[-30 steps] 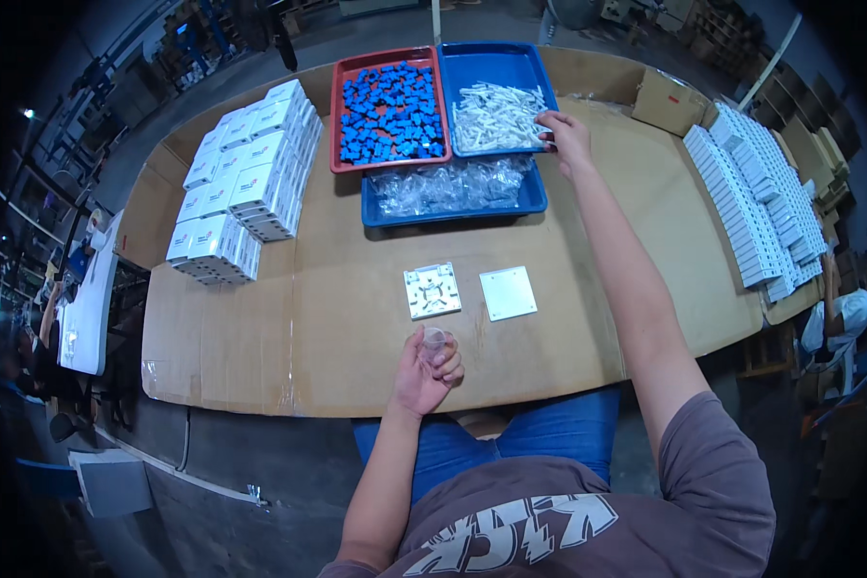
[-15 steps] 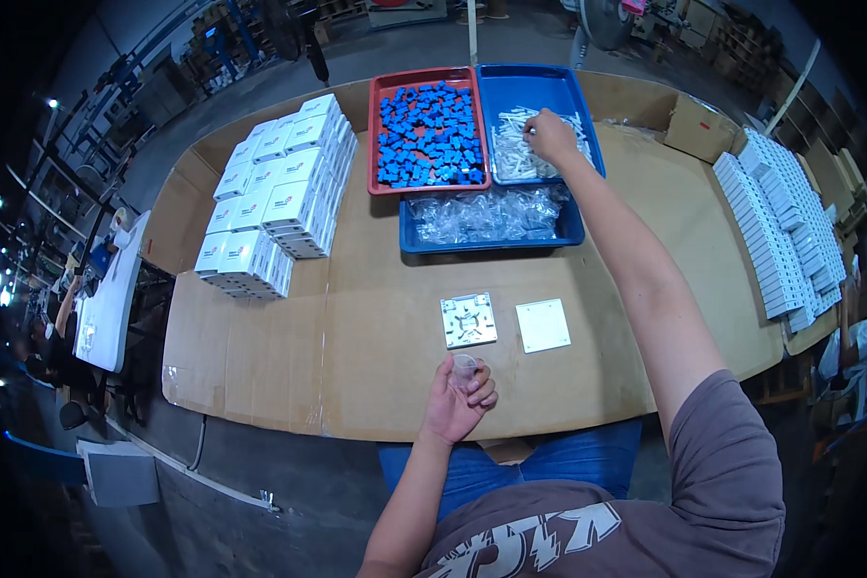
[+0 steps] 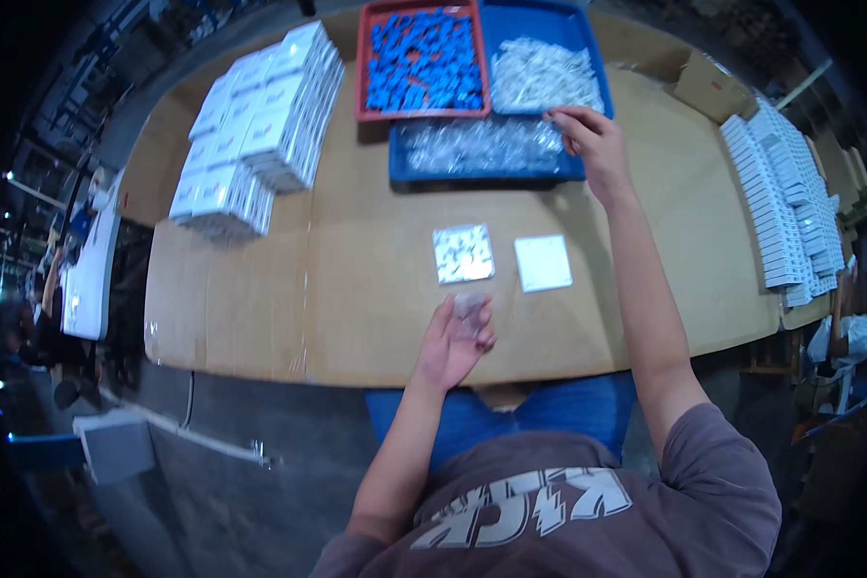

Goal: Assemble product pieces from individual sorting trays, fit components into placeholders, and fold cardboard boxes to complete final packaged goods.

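Plastic point(image 3: 468, 312) is resting in curled left hand point(image 3: 456, 344); right hand point(image 3: 597, 151) is pinching, contents unclear, presumably collecting white pieces point(image 3: 546, 77), next needing steady grip

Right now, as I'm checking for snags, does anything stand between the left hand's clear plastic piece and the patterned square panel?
Nothing visible does: only cardboard shows between the clear plastic piece and the patterned square panel. The plain white plate lies right of that line.

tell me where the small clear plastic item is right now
In the head view, the small clear plastic item is in the left hand, just below the patterned white square.
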Demonstrator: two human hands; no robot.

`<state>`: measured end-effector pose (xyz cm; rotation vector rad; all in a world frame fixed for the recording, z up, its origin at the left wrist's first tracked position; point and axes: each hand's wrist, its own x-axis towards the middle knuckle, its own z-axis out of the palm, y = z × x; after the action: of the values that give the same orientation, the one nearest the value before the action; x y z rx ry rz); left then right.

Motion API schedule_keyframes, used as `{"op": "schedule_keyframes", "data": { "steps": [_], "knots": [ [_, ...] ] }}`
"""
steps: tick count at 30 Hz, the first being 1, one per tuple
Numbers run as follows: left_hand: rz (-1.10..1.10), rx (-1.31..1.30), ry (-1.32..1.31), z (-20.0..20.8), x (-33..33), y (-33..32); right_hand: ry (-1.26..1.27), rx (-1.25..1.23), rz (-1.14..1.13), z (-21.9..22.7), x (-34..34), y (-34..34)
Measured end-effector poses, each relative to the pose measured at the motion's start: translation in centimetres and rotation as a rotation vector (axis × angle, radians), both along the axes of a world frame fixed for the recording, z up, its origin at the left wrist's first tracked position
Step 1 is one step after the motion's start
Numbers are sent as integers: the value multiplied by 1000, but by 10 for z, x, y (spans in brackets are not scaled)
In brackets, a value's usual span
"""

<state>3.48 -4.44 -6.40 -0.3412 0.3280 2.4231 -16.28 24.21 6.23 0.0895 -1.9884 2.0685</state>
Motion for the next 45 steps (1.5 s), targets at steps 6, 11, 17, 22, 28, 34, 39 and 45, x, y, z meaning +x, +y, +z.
{"op": "schedule_keyframes", "data": {
  "steps": [6,11,17,22,28,34,39,45],
  "knots": [
    [-45,1,162,-9,-4,8,-256,28,164,-38,140,-69],
    [-45,-21,227,-4,-3,9,-284,322,309,-42,170,-87],
    [-14,-38,254,-10,-1,10,33,494,502,-41,169,-82],
    [-27,-34,296,-7,2,8,-158,473,595,-32,168,-86],
    [-21,-141,304,-11,4,5,-145,709,720,-27,170,-98],
    [-20,-100,339,-15,4,1,-261,600,658,-9,183,-103],
    [-53,-204,401,-14,5,6,-395,527,758,-20,191,-106],
    [-43,-217,404,-14,8,2,-297,628,839,-14,180,-97]
  ]
}}
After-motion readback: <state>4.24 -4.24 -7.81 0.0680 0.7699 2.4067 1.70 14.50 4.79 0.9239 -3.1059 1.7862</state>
